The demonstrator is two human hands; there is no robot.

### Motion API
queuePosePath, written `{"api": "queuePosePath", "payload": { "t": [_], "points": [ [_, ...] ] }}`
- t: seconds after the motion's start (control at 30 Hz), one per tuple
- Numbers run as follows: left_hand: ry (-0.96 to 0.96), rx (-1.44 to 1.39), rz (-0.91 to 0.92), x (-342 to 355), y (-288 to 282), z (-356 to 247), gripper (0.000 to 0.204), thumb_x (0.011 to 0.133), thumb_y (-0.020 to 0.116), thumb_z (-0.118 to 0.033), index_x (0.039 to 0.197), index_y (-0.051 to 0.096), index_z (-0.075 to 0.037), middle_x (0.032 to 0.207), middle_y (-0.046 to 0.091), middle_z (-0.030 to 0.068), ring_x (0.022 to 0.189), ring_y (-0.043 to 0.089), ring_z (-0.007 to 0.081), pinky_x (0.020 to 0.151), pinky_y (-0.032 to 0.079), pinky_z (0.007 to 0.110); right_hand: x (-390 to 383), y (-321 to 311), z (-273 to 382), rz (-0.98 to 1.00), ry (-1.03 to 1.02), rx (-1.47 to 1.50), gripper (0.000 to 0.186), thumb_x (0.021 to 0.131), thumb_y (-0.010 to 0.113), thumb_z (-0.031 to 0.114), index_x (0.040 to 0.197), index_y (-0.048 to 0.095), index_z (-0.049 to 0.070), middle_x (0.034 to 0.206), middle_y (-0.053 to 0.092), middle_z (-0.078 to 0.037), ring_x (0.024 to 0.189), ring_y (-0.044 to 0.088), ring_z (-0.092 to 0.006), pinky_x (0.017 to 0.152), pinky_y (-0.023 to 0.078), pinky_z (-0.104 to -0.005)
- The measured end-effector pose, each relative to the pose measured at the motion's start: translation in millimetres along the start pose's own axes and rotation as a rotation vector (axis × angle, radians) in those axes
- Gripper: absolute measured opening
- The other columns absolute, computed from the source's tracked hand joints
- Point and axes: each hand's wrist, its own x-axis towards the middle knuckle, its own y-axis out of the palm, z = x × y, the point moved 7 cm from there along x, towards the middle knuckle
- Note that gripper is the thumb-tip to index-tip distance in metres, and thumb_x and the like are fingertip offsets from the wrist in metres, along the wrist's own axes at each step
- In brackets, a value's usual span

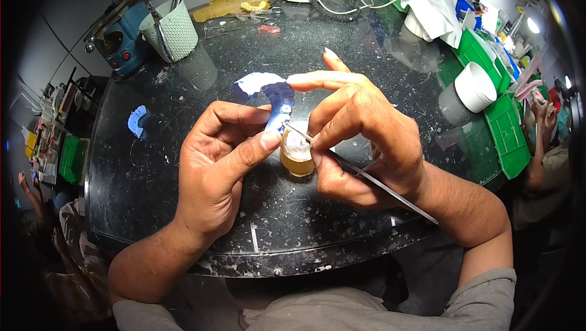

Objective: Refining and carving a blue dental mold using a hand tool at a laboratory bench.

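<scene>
Between the thumb and fingers of my left hand (223, 160) is a blue, horseshoe-shaped dental model (281, 100), raised above the table. My right hand (366, 141) pinches a thin metal dental carving tool (384, 185), whose tip meets or nearly meets the near end of the model. One outstretched finger of that hand reaches the model's far edge. Below the model stands a small glass jar (298, 163) with amber contents and a whitish top, partly hidden by my hands. A second blue arch-shaped piece (137, 121) lies on the table to the left.
The black table (256, 233) has a curved front edge. At the back left stand a blue machine (119, 44) and a pale green basket (174, 32) of tools. Green bins (510, 129) and a white cup (475, 87) line the right side. Other people work at both sides.
</scene>
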Motion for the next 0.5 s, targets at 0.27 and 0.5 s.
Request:
{"api": "queuePosePath", "payload": {
  "t": [0.27,0.5],
  "points": [
    [0.021,0.015,0.007,-0.2,1.8,-1.3,0.025,0.089,0.07,0.003,0.111,0.059,-0.001,0.112,0.068,0.0109,0.106,0.065,0.0155,0.097,0.05,0.032,0.8,0.1,1.0,0.004,-0.009,-0.025,0.029,0.065,0.068,-0.009,0.087,0.061,0.008,0.087,0.066,-0.006,0.113,0.066,-0.0369,0.112,0.033,-0.062],
    [0.057,0.024,0.0,-1.0,2.5,-4.2,0.024,0.088,0.071,0.004,0.108,0.058,-0.002,0.111,0.067,0.0102,0.105,0.064,0.0152,0.097,0.049,0.031,-0.1,0.5,-1.1,0.023,-0.023,-0.017,0.026,0.066,0.068,-0.008,0.085,0.061,0.008,0.087,0.066,-0.005,0.114,0.066,-0.0368,0.113,0.031,-0.0618]
  ]
}}
